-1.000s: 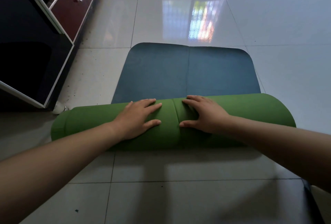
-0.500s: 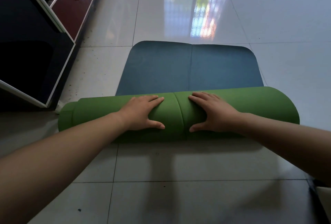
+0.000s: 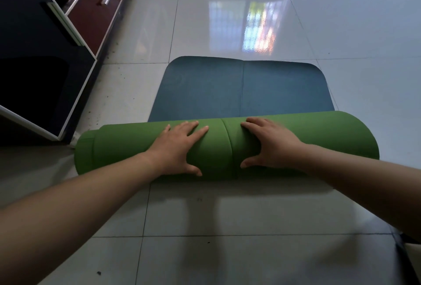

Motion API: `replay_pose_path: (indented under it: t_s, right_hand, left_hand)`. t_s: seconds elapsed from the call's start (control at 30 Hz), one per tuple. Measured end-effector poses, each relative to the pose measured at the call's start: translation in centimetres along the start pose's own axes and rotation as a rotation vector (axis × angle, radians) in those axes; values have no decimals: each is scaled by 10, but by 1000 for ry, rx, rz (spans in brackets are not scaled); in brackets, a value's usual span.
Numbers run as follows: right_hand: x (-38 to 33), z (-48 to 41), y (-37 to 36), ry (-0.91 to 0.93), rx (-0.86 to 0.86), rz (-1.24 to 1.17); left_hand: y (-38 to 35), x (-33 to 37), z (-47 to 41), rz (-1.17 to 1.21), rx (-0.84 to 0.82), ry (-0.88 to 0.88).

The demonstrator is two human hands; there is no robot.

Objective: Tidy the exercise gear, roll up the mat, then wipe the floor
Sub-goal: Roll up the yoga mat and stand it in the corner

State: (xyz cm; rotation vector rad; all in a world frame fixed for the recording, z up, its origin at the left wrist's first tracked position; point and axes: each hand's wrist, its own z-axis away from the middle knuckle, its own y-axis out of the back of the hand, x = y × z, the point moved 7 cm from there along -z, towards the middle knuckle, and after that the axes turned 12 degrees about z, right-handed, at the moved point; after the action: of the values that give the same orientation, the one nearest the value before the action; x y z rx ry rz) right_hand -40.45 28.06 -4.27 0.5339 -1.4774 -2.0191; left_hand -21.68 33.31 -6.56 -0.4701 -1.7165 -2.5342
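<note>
- Head view looks down at a mat [image 3: 127,148], most of it wound into a thick green roll lying crosswise on the tiled floor [image 3: 227,259].
- Beyond the roll, the unrolled blue stretch [image 3: 205,91] lies flat on the tiles.
- Left hand [image 3: 176,148] presses on the roll's top, fingers spread and nearly straight, thumb on the near side, clasping nothing.
- Right hand [image 3: 273,146] presses likewise just beside it, across the centre crease.
- A dark cabinet [image 3: 34,57] stands near the roll's left end.
</note>
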Motion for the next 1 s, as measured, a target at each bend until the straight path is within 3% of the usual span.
replay_pose_path:
  t_s: [0.13, 0.73, 1.0]
  right_hand:
    - [0, -1, -8, 34, -45, 106]
    - [-4, 12, -5, 43, 69, 43]
    - [-8, 24, 6, 46, 65, 51]
  left_hand:
    - [2, -2, -6, 30, -16, 13]
    - [16, 11, 17, 73, 129, -45]
    - [20, 18, 27, 64, 101, -55]
